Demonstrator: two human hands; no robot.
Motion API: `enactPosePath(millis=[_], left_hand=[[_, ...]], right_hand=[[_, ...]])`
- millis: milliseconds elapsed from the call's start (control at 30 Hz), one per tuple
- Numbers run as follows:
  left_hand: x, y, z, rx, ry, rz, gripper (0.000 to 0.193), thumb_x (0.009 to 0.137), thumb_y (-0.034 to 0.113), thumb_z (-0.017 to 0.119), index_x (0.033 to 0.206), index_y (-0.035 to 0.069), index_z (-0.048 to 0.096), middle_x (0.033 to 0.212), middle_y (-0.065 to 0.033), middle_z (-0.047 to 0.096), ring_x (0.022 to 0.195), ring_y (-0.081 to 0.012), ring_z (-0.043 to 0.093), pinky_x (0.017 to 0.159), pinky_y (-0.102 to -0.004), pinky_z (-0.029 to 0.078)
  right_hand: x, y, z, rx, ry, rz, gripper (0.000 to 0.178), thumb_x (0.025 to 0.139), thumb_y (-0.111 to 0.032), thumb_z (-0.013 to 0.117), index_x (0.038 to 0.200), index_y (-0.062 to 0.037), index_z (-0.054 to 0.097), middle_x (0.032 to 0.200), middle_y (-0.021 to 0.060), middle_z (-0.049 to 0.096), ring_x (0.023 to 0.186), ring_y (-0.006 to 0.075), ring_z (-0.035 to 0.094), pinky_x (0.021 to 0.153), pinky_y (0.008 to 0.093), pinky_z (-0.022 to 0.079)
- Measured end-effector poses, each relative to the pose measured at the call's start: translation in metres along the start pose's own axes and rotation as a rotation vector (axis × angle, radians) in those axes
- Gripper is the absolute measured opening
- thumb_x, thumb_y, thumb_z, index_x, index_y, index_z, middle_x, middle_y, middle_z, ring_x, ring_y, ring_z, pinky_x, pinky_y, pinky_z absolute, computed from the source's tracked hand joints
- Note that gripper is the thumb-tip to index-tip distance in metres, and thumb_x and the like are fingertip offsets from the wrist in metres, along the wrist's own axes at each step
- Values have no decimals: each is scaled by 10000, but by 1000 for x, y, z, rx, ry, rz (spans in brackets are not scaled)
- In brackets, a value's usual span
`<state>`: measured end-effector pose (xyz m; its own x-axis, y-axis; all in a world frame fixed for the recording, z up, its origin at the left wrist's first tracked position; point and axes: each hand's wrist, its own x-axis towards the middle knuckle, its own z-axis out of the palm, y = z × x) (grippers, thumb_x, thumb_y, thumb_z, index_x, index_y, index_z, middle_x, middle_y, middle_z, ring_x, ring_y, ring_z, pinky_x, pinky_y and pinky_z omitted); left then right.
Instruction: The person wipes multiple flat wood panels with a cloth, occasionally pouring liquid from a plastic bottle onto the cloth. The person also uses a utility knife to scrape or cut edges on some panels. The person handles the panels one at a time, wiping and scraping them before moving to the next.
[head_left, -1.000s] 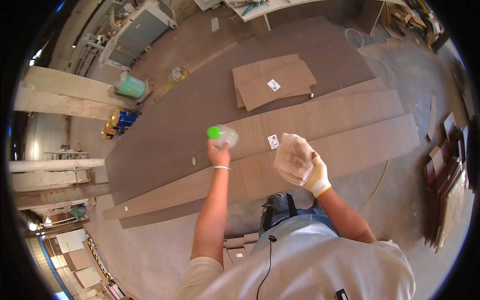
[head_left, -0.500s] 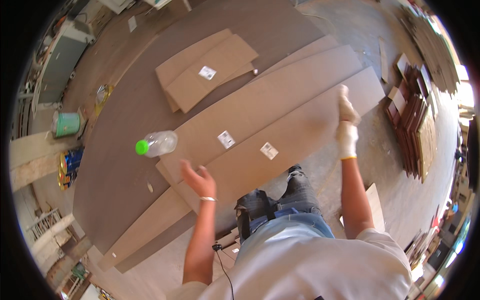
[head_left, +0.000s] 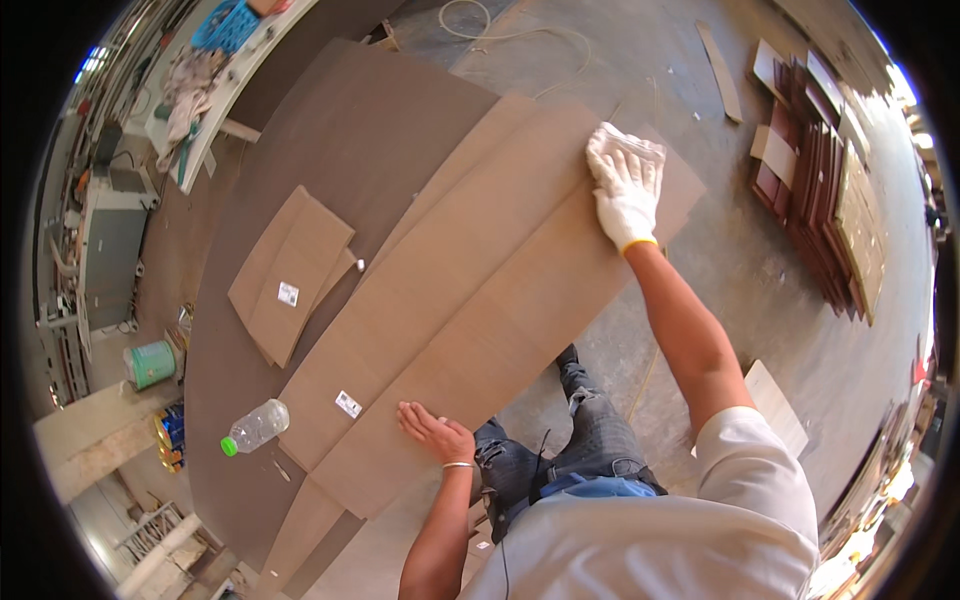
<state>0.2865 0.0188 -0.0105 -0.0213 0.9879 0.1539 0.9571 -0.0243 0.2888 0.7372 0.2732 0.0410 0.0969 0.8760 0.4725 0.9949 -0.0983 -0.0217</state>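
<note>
My left hand point(head_left: 437, 432), bare with a pale band at the wrist, lies palm down with fingers stretched out on the near long brown board point(head_left: 510, 320). My right hand point(head_left: 628, 195), in a white knitted glove, rests flat with fingers spread over a folded white cloth point(head_left: 610, 137) at the board's far right end. Beyond that board lies another long brown board point(head_left: 440, 270), its white label point(head_left: 347, 403) near the left end. A clear plastic bottle point(head_left: 260, 425) with a green cap lies on its side by the boards' left end.
Shorter brown boards point(head_left: 290, 265) lie stacked on the large dark panel point(head_left: 370, 130). Dark red boards point(head_left: 805, 200) stand piled on the floor at right. At left are a green bucket point(head_left: 150, 364) and a bench point(head_left: 225, 110) holding a blue basket point(head_left: 225, 25).
Both hands were raised and now rest on the near board. Its label no longer shows; my left hand is around that spot. The whole view has turned.
</note>
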Motion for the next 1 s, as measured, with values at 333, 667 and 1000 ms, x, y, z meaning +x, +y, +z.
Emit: enactPosePath(millis=[333, 667, 1000], left_hand=[[84, 132, 40, 7, -330, 273, 685, 1057, 328, 437, 1601, -73, 329, 1711, -298, 250, 1598, -481, 204, 1303, -610, 109], [86, 137, 41, 65, -366, 300, 747, 1006, 306, 439, 1613, -103, 285, 1718, -299, 235, 1609, -474, 173, 1314, -593, 80], [93, 142, 40, 117, -372, 316, 762, 1001, 293, 428, 1624, -106, 247, 1721, -310, 211, 1607, -492, 163, 1309, -609, 93]], right_hand=[[-14, -12, 9, 506, -129, -261, 446, 914, -159, 644, 1354, -92, 616, 1297, 101, 680, 1332, 281, 579, 1234, 502, 381], [35, 22, 4, 1107, -166, 253, 271, 968, -93, 543, 1223, -49, 625, 1214, 92, 694, 1240, 232, 621, 1098, 405, 466], [-36, 150, -9, 53, -70, 336, 486, 939, -117, 548, 1404, -248, 599, 1227, 57, 658, 1250, 276, 594, 1091, 478, 418]])
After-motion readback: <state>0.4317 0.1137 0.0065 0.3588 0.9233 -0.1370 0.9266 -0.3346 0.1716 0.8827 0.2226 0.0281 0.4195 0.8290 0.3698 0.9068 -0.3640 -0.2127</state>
